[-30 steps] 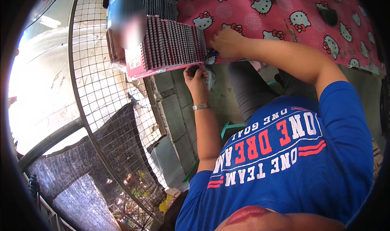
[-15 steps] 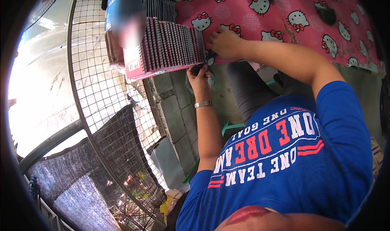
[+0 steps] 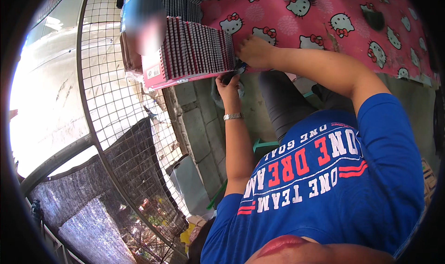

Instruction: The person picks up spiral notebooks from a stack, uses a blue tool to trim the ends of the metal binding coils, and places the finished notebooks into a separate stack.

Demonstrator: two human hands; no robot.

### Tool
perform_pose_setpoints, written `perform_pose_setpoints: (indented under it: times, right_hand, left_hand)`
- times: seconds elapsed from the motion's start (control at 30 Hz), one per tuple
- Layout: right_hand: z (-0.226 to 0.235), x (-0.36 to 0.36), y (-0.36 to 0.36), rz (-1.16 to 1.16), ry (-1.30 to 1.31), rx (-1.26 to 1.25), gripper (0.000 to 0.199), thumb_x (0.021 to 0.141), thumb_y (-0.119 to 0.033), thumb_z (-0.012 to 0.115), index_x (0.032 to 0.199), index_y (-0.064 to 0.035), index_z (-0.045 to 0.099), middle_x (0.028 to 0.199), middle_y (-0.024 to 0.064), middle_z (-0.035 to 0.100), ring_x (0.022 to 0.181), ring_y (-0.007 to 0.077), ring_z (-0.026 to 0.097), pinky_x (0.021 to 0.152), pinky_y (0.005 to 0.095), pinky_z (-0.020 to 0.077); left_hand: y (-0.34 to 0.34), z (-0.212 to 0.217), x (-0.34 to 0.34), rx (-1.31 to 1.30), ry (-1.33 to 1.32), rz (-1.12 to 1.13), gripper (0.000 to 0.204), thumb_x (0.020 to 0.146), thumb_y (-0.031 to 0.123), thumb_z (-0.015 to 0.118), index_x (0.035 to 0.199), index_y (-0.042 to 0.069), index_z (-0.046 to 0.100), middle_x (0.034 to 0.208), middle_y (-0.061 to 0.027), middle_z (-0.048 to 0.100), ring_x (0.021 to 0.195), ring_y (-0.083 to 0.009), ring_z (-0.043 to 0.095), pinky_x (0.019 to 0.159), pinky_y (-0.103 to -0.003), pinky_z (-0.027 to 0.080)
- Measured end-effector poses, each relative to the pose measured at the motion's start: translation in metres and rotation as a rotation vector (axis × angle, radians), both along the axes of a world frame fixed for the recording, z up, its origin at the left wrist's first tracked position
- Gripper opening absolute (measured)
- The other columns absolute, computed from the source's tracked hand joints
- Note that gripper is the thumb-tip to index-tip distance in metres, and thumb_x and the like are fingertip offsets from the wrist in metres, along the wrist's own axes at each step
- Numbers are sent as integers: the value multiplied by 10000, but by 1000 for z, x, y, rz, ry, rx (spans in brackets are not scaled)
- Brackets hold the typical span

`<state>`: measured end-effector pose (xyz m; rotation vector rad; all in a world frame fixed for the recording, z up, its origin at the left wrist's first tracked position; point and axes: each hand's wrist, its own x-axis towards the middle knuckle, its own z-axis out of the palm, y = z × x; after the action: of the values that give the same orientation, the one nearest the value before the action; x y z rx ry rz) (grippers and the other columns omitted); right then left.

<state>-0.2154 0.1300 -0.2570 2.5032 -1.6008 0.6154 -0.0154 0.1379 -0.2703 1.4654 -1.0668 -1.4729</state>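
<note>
Notebooks (image 3: 197,48), spiral-bound, red and white: standing packed in one row on the tabletop (image 3: 269,20), which is wearing a pink printed cloth. Long axis of the row is running left to right; the coils are running crosswise, from far side to near side.

Left hand (image 3: 229,88): sitting just off the notebooks' near right corner, on the person's side. Its grip is pinching a dark piece (image 3: 227,77) between thumb and fingers; kind of piece, too small to tell. Contact with the corner is staying unclear.

Right hand (image 3: 254,52): lying just beyond the notebooks' right end, palm side down, fingers pointing toward the row. Its grip is hiding beneath the knuckles; cannot tell whether it is grasping anything.

Dark-blue thing (image 3: 240,66): showing in the gap between both hands, just beside the notebooks' near right corner. Right hand is lying nearer to the row's end face, left hand nearer to its front edge.

Clear plastic (image 3: 215,93): hanging by the left hand, nearer the person than the notebooks.

Dark notebooks (image 3: 183,11): standing on the notebooks' far side.

Mesh (image 3: 104,78): rising left of the notebooks.
</note>
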Motion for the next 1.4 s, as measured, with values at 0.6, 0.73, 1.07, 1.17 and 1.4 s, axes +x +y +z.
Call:
perform_pose_setpoints:
  times: [0.6,0.73,1.07,1.17,1.4]
  right_hand:
    - [25,-7,7,-68,58,608,381,765,-371,660,975,-54,677,936,118,672,992,292,630,877,425,472]
    - [2,-55,42,-155,-111,379,446,747,-366,706,1068,-64,639,982,125,656,1011,302,617,888,421,466]
    - [4,-53,51,-134,-68,301,476,746,-308,712,1149,-100,566,1045,117,608,1044,304,579,889,420,438]
    - [15,-40,62,-137,-232,302,425,777,-326,672,1126,-104,575,1027,119,610,1026,315,583,880,426,432]
    - [95,-20,50,51,-812,24,454,768,-267,730,1167,-109,584,1096,94,592,1082,310,541,959,424,370]
  left_hand:
    - [5,-34,8,85,464,124,454,800,-75,655,1178,41,433,995,-127,605,846,-246,634,814,-373,537]
    - [20,-62,23,229,621,266,349,789,-36,708,1073,36,521,949,-81,601,865,-227,628,793,-349,555]
    - [-23,-69,215,724,269,702,966,741,416,821,1406,-9,264,1344,-255,317,1248,-509,395,1051,-570,417]
    - [-17,-38,254,419,-78,506,680,794,342,780,1261,-13,435,1156,-168,461,1002,-354,550,858,-463,528]
    - [-54,232,56,-976,-306,174,189,911,135,620,1004,-30,608,1236,-189,598,1054,-195,554,935,-343,436]
